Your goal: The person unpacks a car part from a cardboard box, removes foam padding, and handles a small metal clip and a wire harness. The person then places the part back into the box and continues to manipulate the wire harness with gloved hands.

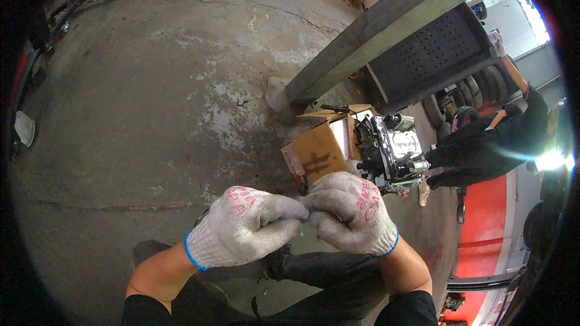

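My left hand (244, 226) and my right hand (353, 211) wear whitish knitted work gloves with red print and blue cuffs. They meet in front of me above my knees, with fingers curled and fingertips touching. Something small and dark seems to be pinched where the fingertips join, but the gloves cover nearly all of it. Beyond my right hand stands an engine assembly (396, 145) with metal cylinders and dark parts. Just left of it is an open brown cardboard box (317, 151) with a dark mark on its side.
A thick green-grey post (393, 30) slants up to the right behind the box. Past it are a dark perforated panel (423, 54) and stacked tyres (468, 90). Another person (489, 139) in dark clothes is at the right, one gloved hand raised. Worn concrete floor (151, 115) spreads leftward.
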Available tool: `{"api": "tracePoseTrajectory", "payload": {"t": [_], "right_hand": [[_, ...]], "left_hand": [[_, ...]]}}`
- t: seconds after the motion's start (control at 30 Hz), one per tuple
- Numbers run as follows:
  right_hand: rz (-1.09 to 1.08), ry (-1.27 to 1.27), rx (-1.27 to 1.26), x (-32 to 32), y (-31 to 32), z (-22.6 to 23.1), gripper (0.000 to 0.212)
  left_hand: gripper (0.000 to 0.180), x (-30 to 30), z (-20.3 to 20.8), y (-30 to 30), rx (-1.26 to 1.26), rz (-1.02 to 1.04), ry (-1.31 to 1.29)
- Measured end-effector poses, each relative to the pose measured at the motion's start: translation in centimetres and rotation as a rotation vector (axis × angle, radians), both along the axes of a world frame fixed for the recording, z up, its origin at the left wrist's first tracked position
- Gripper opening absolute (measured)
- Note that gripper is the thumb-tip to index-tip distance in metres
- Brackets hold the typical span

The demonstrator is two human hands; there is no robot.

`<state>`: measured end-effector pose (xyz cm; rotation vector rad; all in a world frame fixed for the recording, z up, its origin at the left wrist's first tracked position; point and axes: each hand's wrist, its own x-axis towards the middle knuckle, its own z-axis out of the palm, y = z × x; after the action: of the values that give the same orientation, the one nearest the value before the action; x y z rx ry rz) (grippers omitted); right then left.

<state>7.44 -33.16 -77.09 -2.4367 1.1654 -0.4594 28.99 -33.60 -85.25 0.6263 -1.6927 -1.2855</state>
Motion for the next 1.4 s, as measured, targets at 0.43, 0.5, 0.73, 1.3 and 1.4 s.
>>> {"api": "tracePoseTrajectory", "payload": {"t": [0.43, 0.5, 0.73, 1.3, 1.4], "right_hand": [[0.050, 0.001, 0.050, -0.5, -0.3, 0.4, 0.027], [0.014, 0.001, 0.054, -0.4, -0.3, 0.4, 0.027], [-0.032, 0.192, -0.231, 0.7, 0.3, 1.6, 0.035], [0.122, 0.432, -0.502, 2.6, 0.9, 0.9, 0.026], [0.124, 0.359, -0.485, 2.5, 0.7, 0.9, 0.028]], "left_hand": [[0.017, 0.3, 0.5, 0.1, 0.105, -0.126, 0.002], [0.017, 0.5, 1.2, 0.0, 0.435, -0.159, 0.081], [0.016, -0.5, 0.4, 0.5, 0.306, 0.080, 0.079], [0.023, -0.5, -0.3, 1.2, -0.283, 0.224, -0.157], [0.017, -0.1, 0.4, 0.9, -0.161, 0.147, -0.119]]}}
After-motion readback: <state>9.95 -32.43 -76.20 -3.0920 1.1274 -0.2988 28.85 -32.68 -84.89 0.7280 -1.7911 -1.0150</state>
